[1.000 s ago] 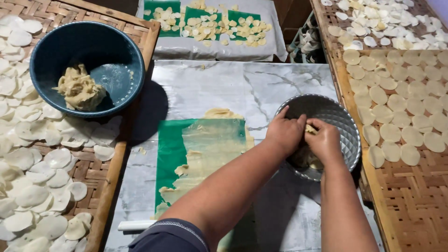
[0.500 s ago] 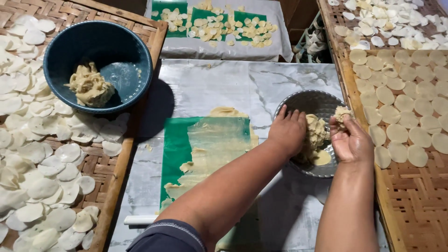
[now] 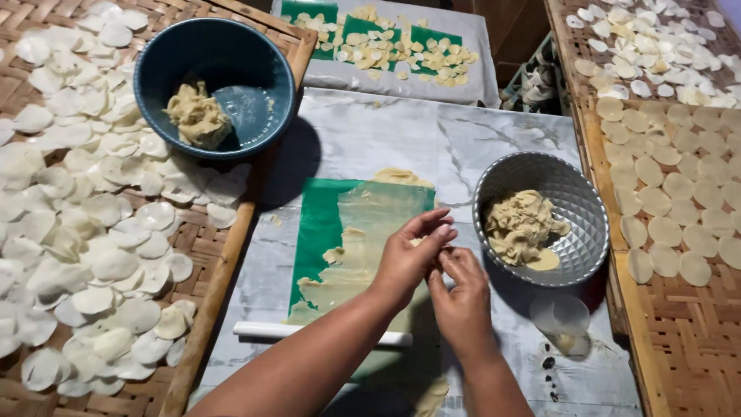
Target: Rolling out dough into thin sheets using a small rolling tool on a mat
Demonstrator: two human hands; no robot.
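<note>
My left hand (image 3: 411,255) and my right hand (image 3: 461,287) meet over the green plastic sheet (image 3: 324,232), fingers pinched together on a small piece of dough that is mostly hidden between them. The sheet lies on a marble-patterned board (image 3: 370,139) and is smeared with pale dough. To the right stands a silver metal bowl (image 3: 587,202) with a lump of beige dough (image 3: 521,225) in it. A white rolling stick (image 3: 309,332) lies across the sheet's near end, under my left forearm.
A blue bowl (image 3: 247,58) with dough sits on the left woven tray (image 3: 231,255), which is covered with thin white discs. The right woven tray (image 3: 695,332) holds rows of round discs. A clear small cup (image 3: 559,315) stands near the silver bowl. Another green sheet (image 3: 386,35) with pieces lies at the back.
Both hands have left the silver bowl and moved left and nearer, over the green sheet, now pressed together on a small piece of dough.
</note>
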